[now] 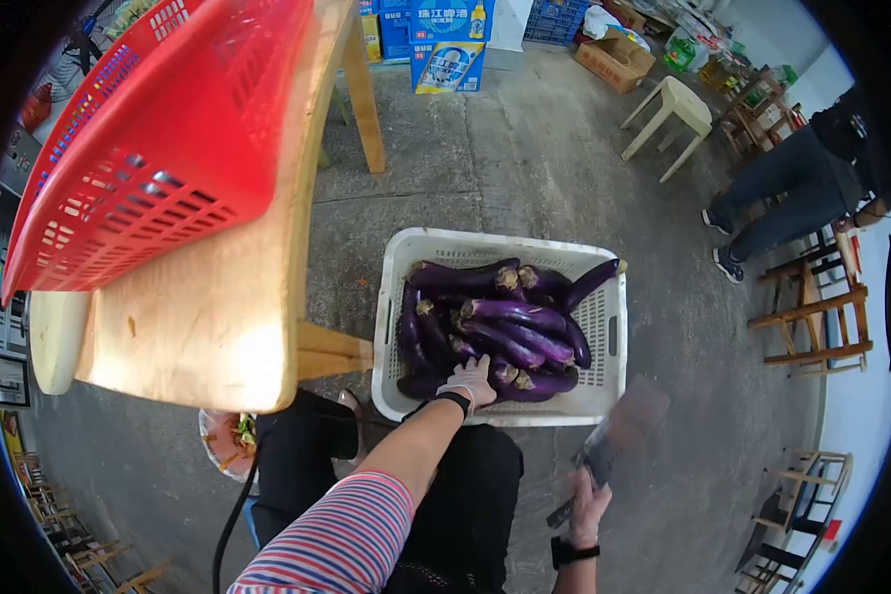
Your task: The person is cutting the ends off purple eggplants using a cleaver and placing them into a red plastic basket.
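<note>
A white plastic crate [604,401] on the floor in front of me holds several purple eggplants [515,315]. My left hand [472,384], in a thin clear glove, reaches over the crate's near edge and touches the eggplants at the near side. Its fingers are spread over them, and no eggplant is lifted. To the right of the crate, my right hand [588,507] is closed round the handle of a cleaver [629,421]. The broad blade points up and to the right, blurred by motion, close to the crate's near right corner.
A wooden table [198,337] with a red basket [158,188] stands at the left. Beneath it is a bowl of scraps [226,444]. Blue boxes [448,66] and a pale stool [673,111] lie beyond the crate. Another person [792,188] stands at the right near wooden chairs [812,315].
</note>
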### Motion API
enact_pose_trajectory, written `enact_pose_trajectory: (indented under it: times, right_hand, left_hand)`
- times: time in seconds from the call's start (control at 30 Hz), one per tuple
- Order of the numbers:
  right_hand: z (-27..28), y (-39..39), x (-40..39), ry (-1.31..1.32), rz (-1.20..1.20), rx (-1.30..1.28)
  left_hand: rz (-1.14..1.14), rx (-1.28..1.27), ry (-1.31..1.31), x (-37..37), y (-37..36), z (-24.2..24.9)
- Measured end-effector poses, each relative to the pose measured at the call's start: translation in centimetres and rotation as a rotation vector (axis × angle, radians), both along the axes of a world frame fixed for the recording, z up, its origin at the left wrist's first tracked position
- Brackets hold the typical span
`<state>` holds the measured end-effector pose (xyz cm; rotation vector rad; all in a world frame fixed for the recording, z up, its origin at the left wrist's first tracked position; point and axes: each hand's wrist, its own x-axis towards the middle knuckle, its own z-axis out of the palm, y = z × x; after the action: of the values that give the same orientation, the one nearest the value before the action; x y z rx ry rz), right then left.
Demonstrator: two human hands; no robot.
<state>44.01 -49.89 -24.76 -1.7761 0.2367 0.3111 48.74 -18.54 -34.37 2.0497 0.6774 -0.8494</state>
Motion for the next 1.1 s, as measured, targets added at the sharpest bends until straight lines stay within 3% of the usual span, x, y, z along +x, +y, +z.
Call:
enact_pose_trajectory:
  times: [0.1,0.27,0.47,0.53,0.6,0.67,0.73,0.8,0.87,0.9,1.0,1.03,1.07,1.1]
  right_hand:
    - [0.4,-1.7,-0.5,0.012,-0.031,-0.183]
    - [0.3,-1.7,-1.8,0.034,-0.106,-0.144]
    - [1.9,0.5,-2.6,-0.010,-0.058,-0.058]
    - [3.2,1.3,-2.6,-0.020,-0.009,-0.032]
    - [4.7,2.3,-2.1,-0.165,0.128,-0.040]
    - [7.7,3.7,-2.0,-0.243,0.220,-0.025]
    - [11.0,5.5,-1.9,-0.326,0.328,0.004]
    - [14.4,7.8,-2.8,-0.394,0.423,0.096]
    - [17.6,10.5,-4.4,-0.437,0.522,0.238]
    - [19.1,11.8,-5.3,-0.375,0.566,0.286]
    - [21.5,15.4,-8.7,-0.276,0.645,0.411]
    - [22.5,16.5,-9.3,-0.377,0.792,0.330]
    - [23.5,17.8,-10.2,-0.487,0.930,0.246]
    - [24.1,19.3,-11.2,-0.627,0.990,0.192]
  left_hand:
    - [-0.020,0.057,0.077,1.6,-0.9,-1.1]
    - [-0.233,0.179,0.131,1.4,-0.7,-1.6]
    - [0.124,-0.023,-0.418,-5.3,1.3,-0.6]
    - [0.335,-0.192,-0.684,-8.0,1.1,2.9]
    - [0.482,-0.270,-0.806,-10.4,0.4,9.8]
    - [0.449,-0.250,-1.098,-13.5,-0.2,16.7]
    - [0.447,-0.283,-1.232,-16.8,-0.4,24.1]
    - [0.328,0.005,-1.365,-20.9,1.1,31.4]
    - [0.576,-0.109,-1.470,-24.9,1.7,35.6]
    - [0.608,-0.008,-1.525,-26.8,2.1,37.4]
    - [0.807,0.352,-1.413,-33.0,2.3,40.9]
    - [0.922,0.341,-1.400,-34.5,2.5,41.3]
    - [0.891,0.636,-1.304,-36.2,2.5,42.4]
    - [0.953,0.694,-1.183,-37.9,2.9,42.0]
